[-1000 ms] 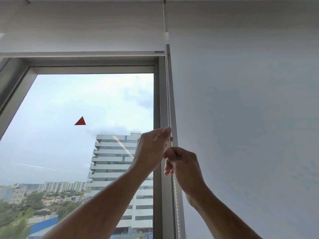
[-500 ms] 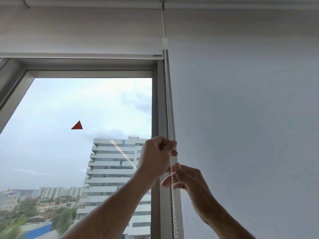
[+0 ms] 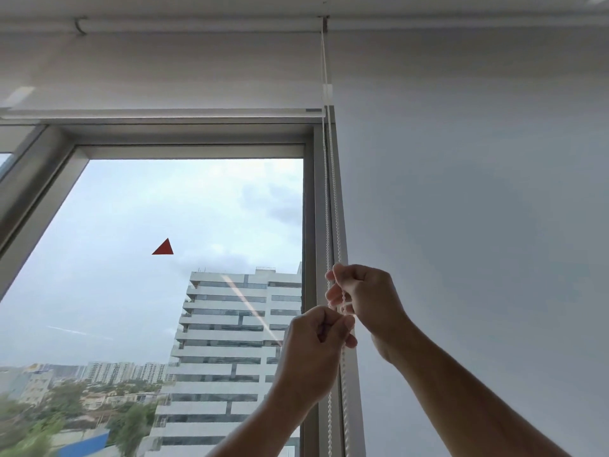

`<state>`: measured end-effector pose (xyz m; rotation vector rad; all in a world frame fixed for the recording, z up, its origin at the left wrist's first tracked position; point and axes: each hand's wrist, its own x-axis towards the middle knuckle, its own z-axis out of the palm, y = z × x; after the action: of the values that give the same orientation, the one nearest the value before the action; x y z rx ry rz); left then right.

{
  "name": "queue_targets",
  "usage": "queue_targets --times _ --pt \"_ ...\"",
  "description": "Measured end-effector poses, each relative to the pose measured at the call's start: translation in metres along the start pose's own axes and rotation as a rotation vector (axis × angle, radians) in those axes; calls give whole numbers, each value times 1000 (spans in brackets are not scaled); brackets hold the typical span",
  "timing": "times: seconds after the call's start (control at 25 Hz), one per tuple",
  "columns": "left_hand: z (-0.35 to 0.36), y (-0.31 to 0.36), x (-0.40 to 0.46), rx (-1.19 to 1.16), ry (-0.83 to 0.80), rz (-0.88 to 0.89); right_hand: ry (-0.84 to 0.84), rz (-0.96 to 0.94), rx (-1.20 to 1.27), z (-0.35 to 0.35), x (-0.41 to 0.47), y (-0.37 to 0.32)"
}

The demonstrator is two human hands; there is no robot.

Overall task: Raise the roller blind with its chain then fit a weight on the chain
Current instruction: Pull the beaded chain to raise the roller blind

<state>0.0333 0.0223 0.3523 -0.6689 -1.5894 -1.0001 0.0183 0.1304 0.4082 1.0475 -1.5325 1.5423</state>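
Chain: white beaded chain (image 3: 332,206) hangs in two strands along the window frame (image 3: 311,225), running up to a bracket at the ceiling.
Blind: roller blind (image 3: 158,77) is rolled high, its bottom bar just above the glass.
Right hand (image 3: 365,300): upper, fingers curled, pinching the chain.
Left hand (image 3: 316,347): lower, fist closed, apparently around a strand.
Room: pale grey wall (image 3: 478,209) at right; the window (image 3: 164,291) shows cloudy sky, a white tower block and a red triangle sticker (image 3: 163,248).
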Motion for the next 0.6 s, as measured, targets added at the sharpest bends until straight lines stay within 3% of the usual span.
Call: queue_targets --times 0.6 --pt "-8 -23 -40 -24 -121 -48 -33 -49 -33 6 -35 33"
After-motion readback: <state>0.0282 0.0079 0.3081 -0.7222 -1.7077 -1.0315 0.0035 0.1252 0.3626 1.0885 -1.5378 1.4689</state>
